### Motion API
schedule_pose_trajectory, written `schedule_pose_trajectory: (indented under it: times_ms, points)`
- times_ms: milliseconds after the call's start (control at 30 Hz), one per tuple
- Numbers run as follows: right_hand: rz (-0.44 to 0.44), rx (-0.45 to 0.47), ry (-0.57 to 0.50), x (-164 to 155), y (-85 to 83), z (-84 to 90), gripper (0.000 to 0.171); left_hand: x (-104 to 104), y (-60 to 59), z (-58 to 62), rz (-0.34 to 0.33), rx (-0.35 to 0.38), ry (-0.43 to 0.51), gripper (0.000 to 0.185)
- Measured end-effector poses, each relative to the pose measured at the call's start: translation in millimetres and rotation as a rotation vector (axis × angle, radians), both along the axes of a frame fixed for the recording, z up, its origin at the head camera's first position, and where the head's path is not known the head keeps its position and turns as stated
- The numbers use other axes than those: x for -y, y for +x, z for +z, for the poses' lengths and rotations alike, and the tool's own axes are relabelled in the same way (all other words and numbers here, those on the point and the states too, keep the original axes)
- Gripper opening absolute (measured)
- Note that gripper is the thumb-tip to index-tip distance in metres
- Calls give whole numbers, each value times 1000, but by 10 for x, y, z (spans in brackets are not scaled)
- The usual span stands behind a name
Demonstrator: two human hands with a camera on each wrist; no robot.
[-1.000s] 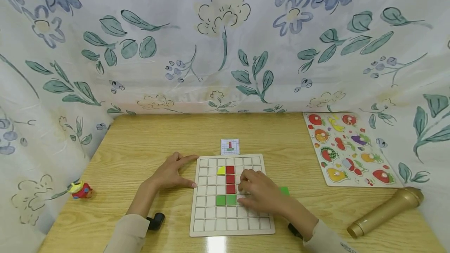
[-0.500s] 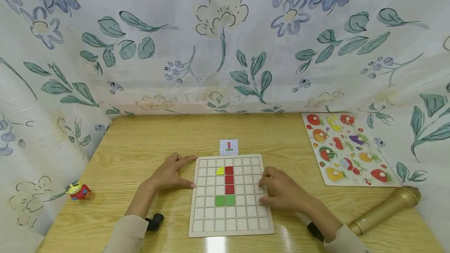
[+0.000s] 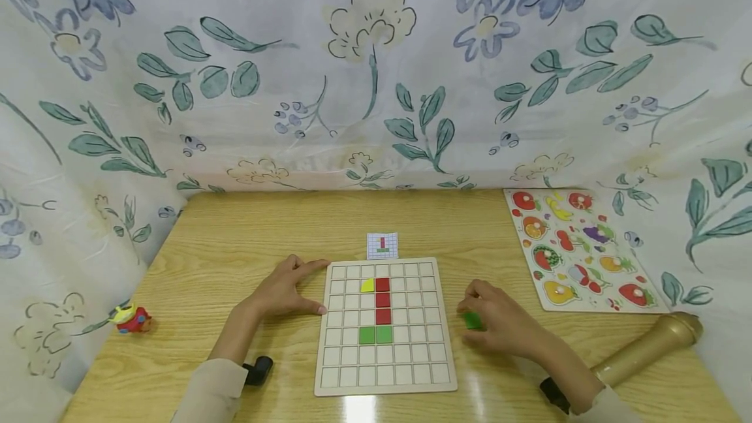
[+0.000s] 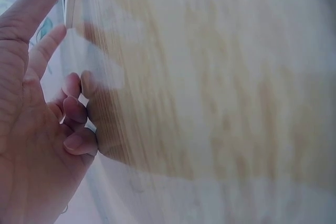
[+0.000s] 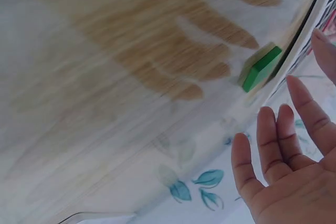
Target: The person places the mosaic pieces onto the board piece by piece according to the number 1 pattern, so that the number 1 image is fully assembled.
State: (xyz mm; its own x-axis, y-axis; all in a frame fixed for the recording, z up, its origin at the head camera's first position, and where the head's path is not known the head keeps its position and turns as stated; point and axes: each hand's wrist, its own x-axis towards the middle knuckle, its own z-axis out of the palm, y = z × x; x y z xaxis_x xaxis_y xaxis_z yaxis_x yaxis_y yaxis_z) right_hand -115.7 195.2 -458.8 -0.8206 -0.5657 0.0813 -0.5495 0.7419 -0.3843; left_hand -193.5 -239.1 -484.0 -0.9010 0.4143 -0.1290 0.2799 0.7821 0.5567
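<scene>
Right hand (image 3: 499, 325) over a green tile (image 3: 472, 320)
Its fingers are spread, not gripping; the tile lies on the worktop (image 3: 247, 234) just right of the board (image 3: 384, 371). Left hand (image 3: 282, 292) rests flat, fingers straight, at the board's left edge.

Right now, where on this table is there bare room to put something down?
The widest bare wood lies behind the grid board, between the small pattern card and the curtain. Another patch runs from the left hand to the toy car. It is crowded between the right hand, green tile, fruit puzzle and gold cylinder.
</scene>
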Motion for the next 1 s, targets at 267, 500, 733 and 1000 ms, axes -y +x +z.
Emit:
schedule_pose_trajectory:
  times_ms: [267, 500, 733, 1000]
  points:
    - [-4, -2, -16, -110, 1, -36, 36, 3, -2, -8, 10, 9, -9, 99]
    - [-12, -21, 0, -143, -5, -54, 35, 0, -1, -6, 2, 6, -4, 98]
    - [-36, -35, 1, -143, -6, -65, 31, -5, -3, -2, 2, 22, -1, 98]
    - [-61, -69, 13, -146, 1, -97, 27, -13, -5, -8, 2, 26, -2, 98]
